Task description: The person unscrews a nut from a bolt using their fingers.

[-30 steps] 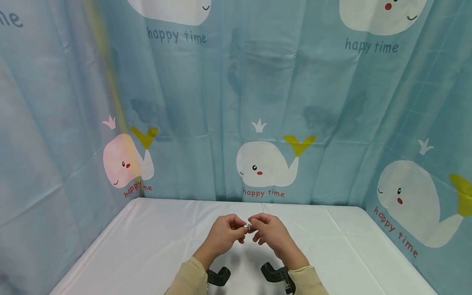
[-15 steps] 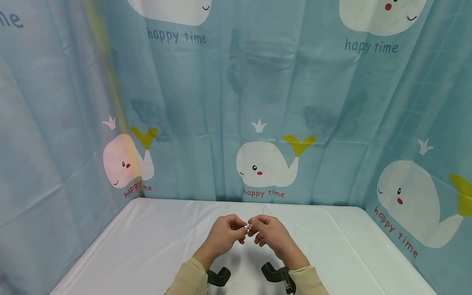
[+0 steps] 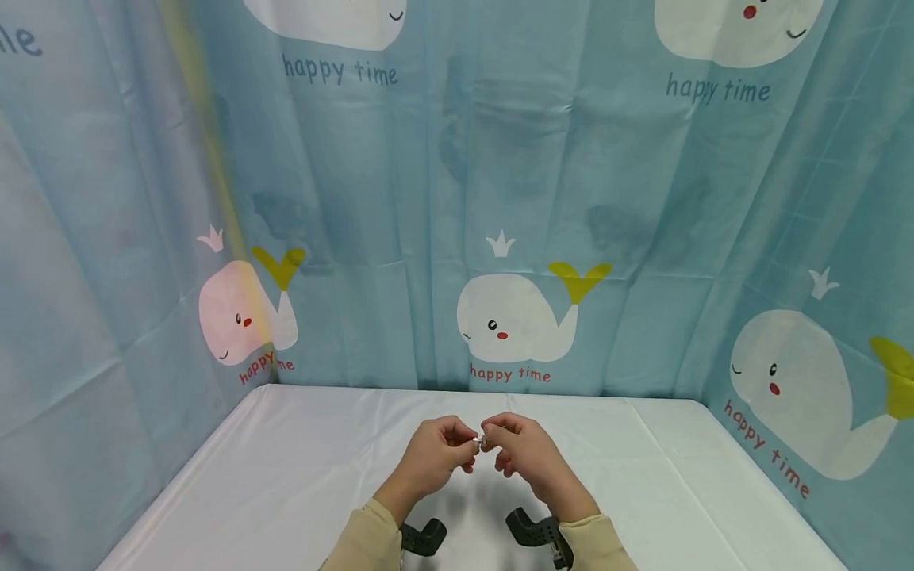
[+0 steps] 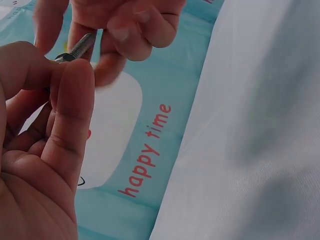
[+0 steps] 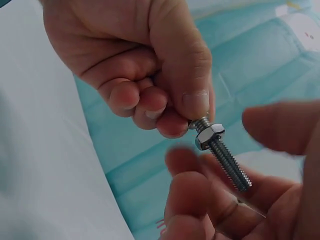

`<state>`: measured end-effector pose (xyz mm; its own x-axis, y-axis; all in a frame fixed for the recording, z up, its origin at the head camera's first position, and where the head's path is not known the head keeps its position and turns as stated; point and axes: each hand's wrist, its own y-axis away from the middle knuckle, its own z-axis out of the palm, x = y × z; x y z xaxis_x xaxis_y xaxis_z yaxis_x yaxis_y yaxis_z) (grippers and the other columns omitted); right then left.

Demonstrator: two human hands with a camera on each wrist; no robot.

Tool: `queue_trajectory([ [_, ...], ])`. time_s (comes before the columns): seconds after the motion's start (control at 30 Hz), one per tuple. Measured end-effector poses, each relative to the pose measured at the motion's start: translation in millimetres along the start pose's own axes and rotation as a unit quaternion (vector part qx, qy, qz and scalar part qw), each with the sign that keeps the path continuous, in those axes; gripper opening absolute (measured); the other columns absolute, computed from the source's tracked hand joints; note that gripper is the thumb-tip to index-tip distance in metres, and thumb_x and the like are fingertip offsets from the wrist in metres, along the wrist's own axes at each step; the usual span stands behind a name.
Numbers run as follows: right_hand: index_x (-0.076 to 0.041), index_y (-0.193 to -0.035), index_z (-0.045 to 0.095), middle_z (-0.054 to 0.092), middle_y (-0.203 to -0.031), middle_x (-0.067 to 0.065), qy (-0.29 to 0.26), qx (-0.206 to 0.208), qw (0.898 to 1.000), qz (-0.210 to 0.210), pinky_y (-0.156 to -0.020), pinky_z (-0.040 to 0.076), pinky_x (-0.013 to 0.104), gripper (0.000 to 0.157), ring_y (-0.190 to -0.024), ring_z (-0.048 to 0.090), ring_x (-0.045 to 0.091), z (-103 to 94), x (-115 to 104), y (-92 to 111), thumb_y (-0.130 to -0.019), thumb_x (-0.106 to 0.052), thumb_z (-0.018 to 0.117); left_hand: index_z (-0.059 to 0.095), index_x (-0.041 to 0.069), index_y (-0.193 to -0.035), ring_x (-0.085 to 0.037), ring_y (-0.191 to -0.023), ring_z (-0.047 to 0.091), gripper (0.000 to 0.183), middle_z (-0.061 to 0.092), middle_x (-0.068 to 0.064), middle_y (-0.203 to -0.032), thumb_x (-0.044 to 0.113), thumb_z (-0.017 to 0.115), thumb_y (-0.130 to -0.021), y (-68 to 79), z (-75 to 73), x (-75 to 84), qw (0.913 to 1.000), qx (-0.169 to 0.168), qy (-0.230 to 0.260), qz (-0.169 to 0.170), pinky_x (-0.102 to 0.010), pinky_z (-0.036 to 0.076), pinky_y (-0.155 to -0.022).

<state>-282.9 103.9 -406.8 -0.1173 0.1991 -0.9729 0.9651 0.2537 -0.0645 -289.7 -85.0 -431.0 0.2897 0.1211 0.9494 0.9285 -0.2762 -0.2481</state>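
Note:
My left hand (image 3: 433, 454) pinches a silver bolt (image 5: 231, 166) at its head end, between thumb and fingers, above the white table. The head is hidden by those fingers, and the threaded shank points away from them. A shiny hex nut (image 5: 209, 136) sits on the thread, close to the left fingertips. Around the shank, my right hand (image 3: 530, 452) has its thumb (image 5: 280, 127) apart from the nut, while a blurred index fingertip lies just below it. In the left wrist view, the bare thread (image 4: 84, 45) shows between both hands.
A white cloth (image 3: 286, 476) covers the table. Behind and beside it hangs a blue curtain (image 3: 400, 317) printed with whales. Black wrist mounts (image 3: 424, 538) sit near both beige sleeves (image 3: 367, 539).
The right fingers have shifted slightly about the nut and bolt. My left hand keeps its pinch on the bolt and stays almost still.

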Motion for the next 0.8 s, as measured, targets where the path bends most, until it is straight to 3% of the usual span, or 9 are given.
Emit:
queue_trajectory([
  [0.13,-0.004,-0.098,0.07,0.066,-0.077,0.01,0.005,-0.007,1.0,-0.003,-0.05,0.046,0.029,0.033,-0.057,0.054,0.017,0.6,1.9,-0.3,-0.101,-0.035,0.058,0.07,0.003,-0.094,-0.024,-0.066,0.067,0.007,0.068,-0.016,-0.083,0.009,0.071,-0.091,0.6,0.7,0.8,1.0,-0.001,-0.003,0.002,-0.056,0.056,-0.069],
  [0.27,-0.004,-0.108,0.069,0.067,-0.089,0.009,-0.004,-0.003,1.0,-0.013,-0.053,0.047,0.03,0.021,-0.064,0.057,0.02,0.2,1.4,-0.6,-0.097,-0.022,0.065,0.071,0.006,-0.094,-0.024,-0.067,0.067,0.005,0.069,-0.015,-0.084,0.01,0.071,-0.092,0.3,1.2,1.1,1.0,0.002,-0.006,0.0,-0.052,0.057,-0.069],
  [0.4,-0.005,-0.117,0.066,0.065,-0.098,0.009,-0.012,0.0,1.0,-0.004,-0.055,0.048,0.031,0.027,-0.067,0.059,0.022,0.4,-1.2,-0.1,-0.095,-0.021,0.066,0.07,0.007,-0.093,-0.025,-0.067,0.067,0.004,0.069,-0.009,-0.082,0.01,0.071,-0.092,0.2,1.5,1.3,1.0,0.003,-0.005,0.001,-0.05,0.057,-0.07],
  [0.53,-0.005,-0.105,0.07,0.067,-0.083,0.009,-0.001,-0.008,1.0,0.008,-0.051,0.046,0.029,0.031,-0.059,0.055,0.018,1.2,0.1,0.3,-0.101,-0.034,0.059,0.071,0.006,-0.093,-0.025,-0.067,0.067,0.004,0.069,-0.009,-0.082,0.01,0.071,-0.091,0.6,1.7,2.2,1.0,0.002,-0.005,0.004,-0.056,0.056,-0.07],
  [0.63,-0.005,-0.099,0.07,0.067,-0.077,0.009,0.007,-0.012,1.0,0.005,-0.051,0.046,0.029,0.03,-0.058,0.054,0.017,1.3,2.4,-0.2,-0.102,-0.032,0.058,0.071,0.006,-0.093,-0.025,-0.066,0.067,0.004,0.069,-0.012,-0.083,0.009,0.071,-0.091,1.3,1.5,2.7,1.0,0.002,-0.007,0.003,-0.056,0.056,-0.069],
  [0.73,-0.005,-0.106,0.07,0.068,-0.087,0.01,0.0,-0.01,1.0,-0.002,-0.053,0.048,0.03,0.021,-0.062,0.057,0.019,0.2,2.8,-0.9,-0.098,-0.024,0.063,0.071,0.006,-0.094,-0.025,-0.067,0.067,0.004,0.069,-0.012,-0.082,0.009,0.07,-0.091,1.5,1.0,2.6,1.0,0.002,-0.005,0.001,-0.057,0.055,-0.07],
  [0.8,-0.006,-0.112,0.069,0.068,-0.094,0.01,-0.002,-0.005,1.0,-0.004,-0.054,0.049,0.031,0.023,-0.065,0.058,0.021,-0.5,2.1,-1.0,-0.095,-0.022,0.066,0.07,0.006,-0.094,-0.025,-0.067,0.067,0.004,0.069,-0.01,-0.081,0.009,0.07,-0.091,1.5,0.7,2.2,1.0,0.002,-0.003,0.001,-0.056,0.056,-0.07],
])
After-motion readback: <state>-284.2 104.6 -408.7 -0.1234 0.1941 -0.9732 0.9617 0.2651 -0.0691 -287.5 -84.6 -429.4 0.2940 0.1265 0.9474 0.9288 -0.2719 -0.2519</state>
